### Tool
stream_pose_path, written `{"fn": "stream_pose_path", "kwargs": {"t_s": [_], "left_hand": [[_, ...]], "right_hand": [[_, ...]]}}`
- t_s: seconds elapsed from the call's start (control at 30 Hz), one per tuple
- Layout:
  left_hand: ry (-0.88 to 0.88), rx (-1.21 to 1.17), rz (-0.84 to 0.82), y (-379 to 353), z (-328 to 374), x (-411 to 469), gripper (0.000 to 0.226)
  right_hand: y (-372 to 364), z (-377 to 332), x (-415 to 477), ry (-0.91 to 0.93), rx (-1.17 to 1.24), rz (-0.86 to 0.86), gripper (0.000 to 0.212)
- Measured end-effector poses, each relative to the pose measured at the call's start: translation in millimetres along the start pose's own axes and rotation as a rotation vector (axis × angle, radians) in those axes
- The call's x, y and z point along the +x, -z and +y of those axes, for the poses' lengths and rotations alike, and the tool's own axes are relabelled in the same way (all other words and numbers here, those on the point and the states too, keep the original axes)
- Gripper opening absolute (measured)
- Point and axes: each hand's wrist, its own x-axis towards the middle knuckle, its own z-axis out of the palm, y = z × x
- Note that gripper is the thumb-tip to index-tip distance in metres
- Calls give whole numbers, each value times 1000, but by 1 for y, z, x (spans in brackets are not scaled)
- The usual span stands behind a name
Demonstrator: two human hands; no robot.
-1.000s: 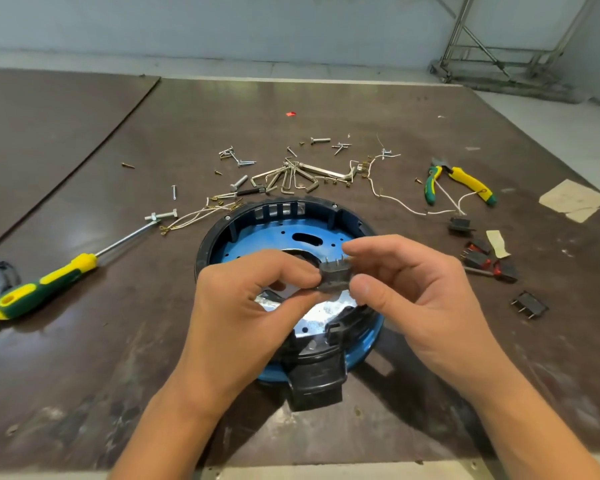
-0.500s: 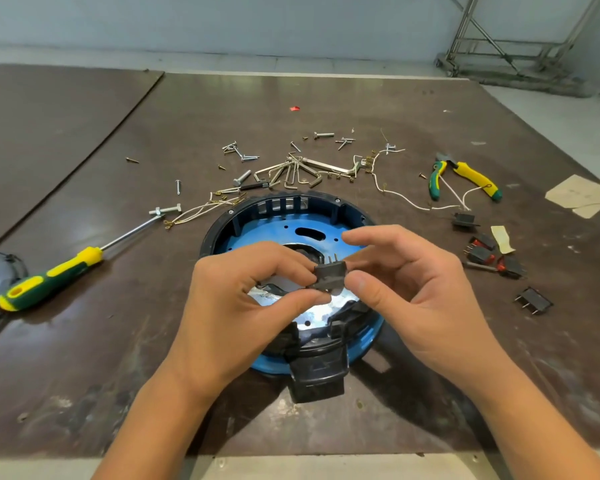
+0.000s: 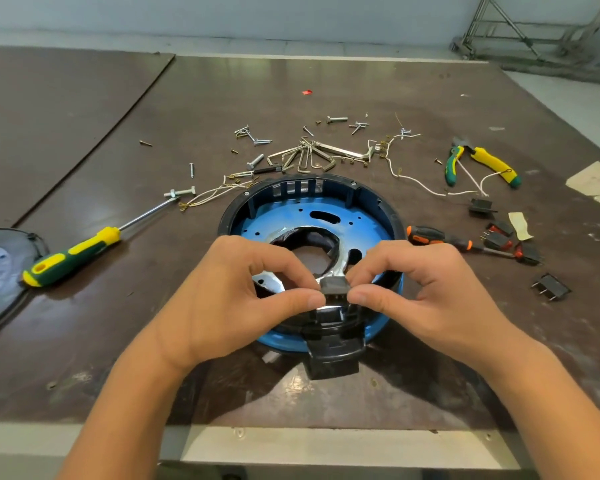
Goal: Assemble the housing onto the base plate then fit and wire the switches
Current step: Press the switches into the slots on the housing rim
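Note:
A black ring housing (image 3: 361,197) sits on the round blue base plate (image 3: 281,220) at the table's middle, with a black boxy part (image 3: 333,355) at its near edge. My left hand (image 3: 236,299) and my right hand (image 3: 426,292) both pinch one small black switch (image 3: 333,285) between thumb and forefinger, low over the near rim of the housing, its pins pointing down toward me. More switches lie to the right: one black wired switch (image 3: 480,206), red ones (image 3: 499,237) and a black one (image 3: 551,287).
A green-yellow screwdriver (image 3: 73,254) lies at the left, an orange-black screwdriver (image 3: 437,237) right of the housing, green-yellow pliers (image 3: 482,162) at the far right. Screws, hex keys (image 3: 305,155) and loose wires (image 3: 409,181) are scattered behind the housing. A dark cover (image 3: 0,271) is at the left edge.
Both hands have lowered the switch toward the housing's near rim and turned it, pins now down. The orange-black screwdriver has come into view.

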Motion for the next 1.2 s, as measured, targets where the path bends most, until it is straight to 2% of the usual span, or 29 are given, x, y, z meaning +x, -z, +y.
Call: {"fn": "stream_pose_path", "kwargs": {"t_s": [0.27, 0.9, 1.03, 1.2], "left_hand": [[31, 28, -31, 3, 2, -1, 16], [-53, -13, -69, 4, -3, 0, 6], [-106, 1, -30, 2, -5, 0, 6], [-88, -10, -31, 2, -5, 0, 7]], "right_hand": [[-4, 1, 0, 22, -94, 10, 18], [1, 2, 2, 107, -80, -42, 13], [2, 3, 1, 121, -72, -48, 12], [2, 2, 0, 109, -53, -54, 11]]}}
